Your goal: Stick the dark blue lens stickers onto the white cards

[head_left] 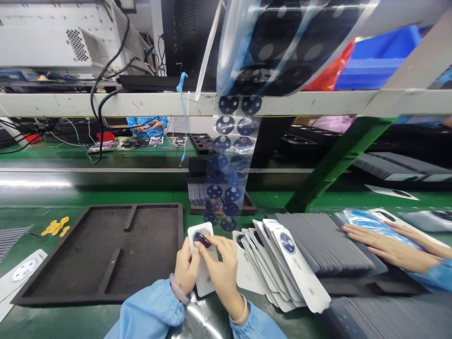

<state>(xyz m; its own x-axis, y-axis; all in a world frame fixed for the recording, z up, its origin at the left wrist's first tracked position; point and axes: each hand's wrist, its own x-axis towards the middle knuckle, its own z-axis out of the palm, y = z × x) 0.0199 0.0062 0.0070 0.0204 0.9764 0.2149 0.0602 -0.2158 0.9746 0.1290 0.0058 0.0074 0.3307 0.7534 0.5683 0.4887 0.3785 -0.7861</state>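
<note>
Here, just right of the dark tray (151, 263), the left hand (186, 267) clasps the left edge of a white panel (204, 280) at near centre, and it looks light, stiff and slick, best taken by its long edges. Over its far end, a dark round piece (202, 237), probably thin and easily creased, is pinched by its rim in the right hand (225, 266), close beside the left; farther right, the fanned stack (300, 273) looks apt to slide.
</note>
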